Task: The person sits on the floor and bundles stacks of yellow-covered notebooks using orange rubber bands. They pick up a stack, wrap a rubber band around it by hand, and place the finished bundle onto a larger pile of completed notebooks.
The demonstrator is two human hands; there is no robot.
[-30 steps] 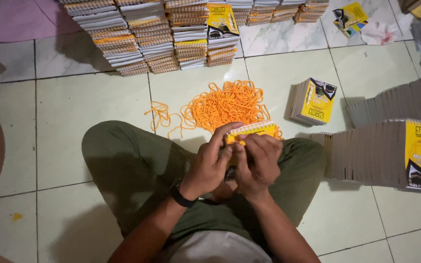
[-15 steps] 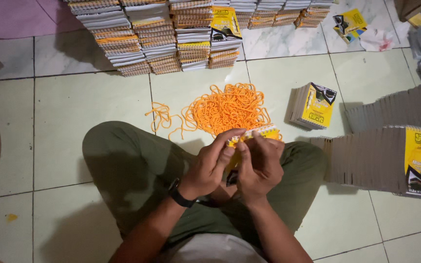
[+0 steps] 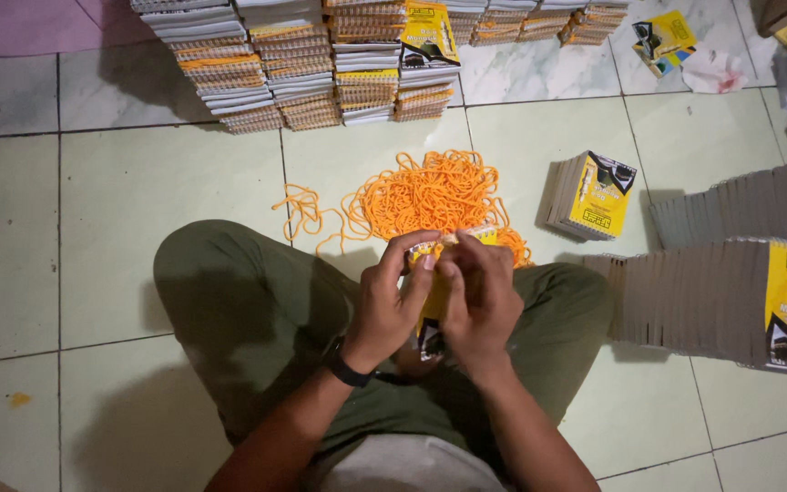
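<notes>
Left hand: the left hand (image 3: 392,305) is held above the lap, its fingers curled around the left edge of a small yellow booklet (image 3: 431,305), with the thumb and forefinger pinched at the top edge.
Right hand: the right hand (image 3: 480,305) is pressed against the booklet from the right, the fingers bent over its top edge and closed on it (what exactly is pinched between the tips cannot be told).
Booklet: it is held upright between both hands, over the crossed legs, mostly hidden by the fingers; only a yellow strip and a dark lower corner are seen.
Orange loops: a loose heap of orange loops (image 3: 430,193) is spread on the tiled floor (image 3: 120,182), just beyond the hands, with a few strands trailing to the left.
Wrist: a dark watch (image 3: 346,366) is worn on the left wrist.
Small stack: a short stack of yellow-covered booklets (image 3: 591,195) is set on the floor to the right of the heap.
Long row: a long row of booklets (image 3: 721,296) is laid on its side at the right (yellow cover at the near end).
Far stacks: several tall stacks of booklets (image 3: 302,64) are lined up along the top of the view.
</notes>
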